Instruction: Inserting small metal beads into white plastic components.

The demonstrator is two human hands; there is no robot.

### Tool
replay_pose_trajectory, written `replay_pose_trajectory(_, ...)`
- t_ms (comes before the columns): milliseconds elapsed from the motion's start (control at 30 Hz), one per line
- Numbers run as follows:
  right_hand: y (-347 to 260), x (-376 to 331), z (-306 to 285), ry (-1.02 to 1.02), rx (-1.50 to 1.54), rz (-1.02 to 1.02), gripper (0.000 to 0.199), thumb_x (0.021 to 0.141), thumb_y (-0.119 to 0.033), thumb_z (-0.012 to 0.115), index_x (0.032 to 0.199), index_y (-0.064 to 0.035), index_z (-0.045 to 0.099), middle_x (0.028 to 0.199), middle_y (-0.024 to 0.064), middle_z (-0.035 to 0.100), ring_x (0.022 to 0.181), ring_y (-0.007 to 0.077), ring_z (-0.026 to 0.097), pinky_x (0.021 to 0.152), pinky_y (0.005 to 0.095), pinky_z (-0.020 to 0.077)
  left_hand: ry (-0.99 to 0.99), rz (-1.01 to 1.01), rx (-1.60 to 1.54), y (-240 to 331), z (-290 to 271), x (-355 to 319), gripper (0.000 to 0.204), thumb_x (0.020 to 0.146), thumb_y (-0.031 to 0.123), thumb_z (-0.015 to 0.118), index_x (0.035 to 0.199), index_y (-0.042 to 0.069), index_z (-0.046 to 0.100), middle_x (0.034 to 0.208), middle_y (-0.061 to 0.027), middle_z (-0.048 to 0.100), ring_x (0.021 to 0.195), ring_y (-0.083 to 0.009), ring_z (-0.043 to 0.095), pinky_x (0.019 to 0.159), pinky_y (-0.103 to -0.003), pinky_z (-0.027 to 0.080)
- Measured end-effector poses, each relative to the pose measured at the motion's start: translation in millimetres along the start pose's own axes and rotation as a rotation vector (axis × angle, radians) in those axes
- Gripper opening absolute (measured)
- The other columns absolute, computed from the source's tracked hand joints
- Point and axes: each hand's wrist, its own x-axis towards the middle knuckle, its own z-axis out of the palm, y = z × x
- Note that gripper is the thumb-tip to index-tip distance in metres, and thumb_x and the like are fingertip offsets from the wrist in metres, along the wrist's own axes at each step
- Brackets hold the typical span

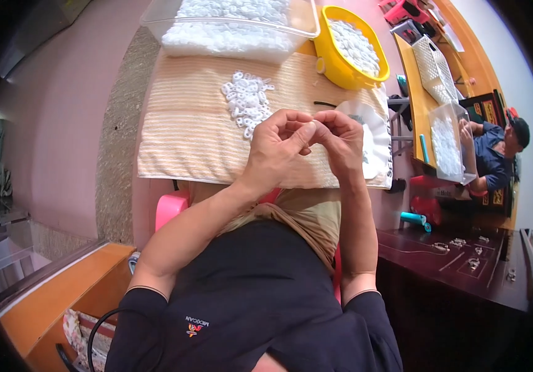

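My left hand (279, 141) and my right hand (344, 144) meet above the near part of a striped cloth (179, 136) on the table. Thumbs and fingertips press together on both hands; whatever lies between them is too small or hidden to make out. Just beyond my left hand spreads a loose pile of small white ring-shaped plastic pieces (246, 99). A white dish with a wavy rim (375, 146) sits beside my right hand, with small dark bits in it, partly covered by that hand. Behind my fingers lies a thin black stick-like thing (324, 103).
At the table's far side stand a clear plastic bin (229, 32) and a yellow basin (334, 74), both full of white pieces. To the right, another person (496, 146) sits by a clear box of white pieces (447, 146). A dark table (415, 254) is at lower right.
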Motion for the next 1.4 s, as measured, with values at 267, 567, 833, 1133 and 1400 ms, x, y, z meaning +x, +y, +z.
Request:
replay_pose_trajectory(267,7,-15,2,0.093,0.01,-0.029,0.012,0.087,-0.004,0.066,0.095,0.005,0.064,0.077,0.005,0.066,0.067,0.009,0.061,0.062,0.0229,0.0521,-0.032,-0.076,-0.083,-7,-6,1,0.017,0.091,0.015,0.065,0.098,0.001,0.062,0.08,-0.0037,0.065,0.069,-0.0073,0.06,0.065,-0.022,0.054)
replay_pose_trajectory(567,12,-20,-3,0.022,0.005,-0.198,0.009,0.085,0.001,0.066,0.094,0.0038,0.067,0.091,0.0076,0.064,0.08,0.0111,0.062,0.071,0.0231,0.0522,-0.084,-0.295,-0.239,-2,-10,-1,0.016,0.09,0.013,0.064,0.1,0.0,0.062,0.087,-0.0065,0.066,0.075,-0.0118,0.064,0.071,-0.026,0.057)
replay_pose_trajectory(833,12,-25,-6,-0.043,0.012,-0.147,0.014,0.085,0.001,0.065,0.099,0.0042,0.068,0.101,0.0097,0.06,0.083,0.013,0.061,0.072,0.0235,0.0524,-0.089,-0.36,-0.321,-4,-13,2,0.017,0.088,0.008,0.065,0.103,0.0,0.06,0.093,-0.0086,0.066,0.082,-0.0166,0.065,0.078,-0.03,0.057)
replay_pose_trajectory(1133,-2,-31,-46,0.119,-0.179,-0.045,0.018,0.085,0.001,0.065,0.103,0.0033,0.066,0.088,0.005,0.064,0.072,0.0085,0.059,0.064,0.0207,0.0484,-0.101,-0.367,-0.232,-11,-21,4,0.019,0.085,0.003,0.066,0.103,0.001,0.06,0.089,-0.0078,0.065,0.078,-0.0145,0.065,0.076,-0.027,0.057)
replay_pose_trajectory(1400,-4,-31,-95,0.161,-0.748,-0.053,0.02,0.083,-0.002,0.067,0.102,0.0044,0.067,0.079,0.0026,0.066,0.071,0.0069,0.059,0.067,0.022,0.0493,-0.094,-0.371,-0.177,-13,-21,5,0.018,0.085,0.003,0.066,0.102,0.0,0.062,0.088,-0.0063,0.065,0.078,-0.0131,0.064,0.075,-0.027,0.057)
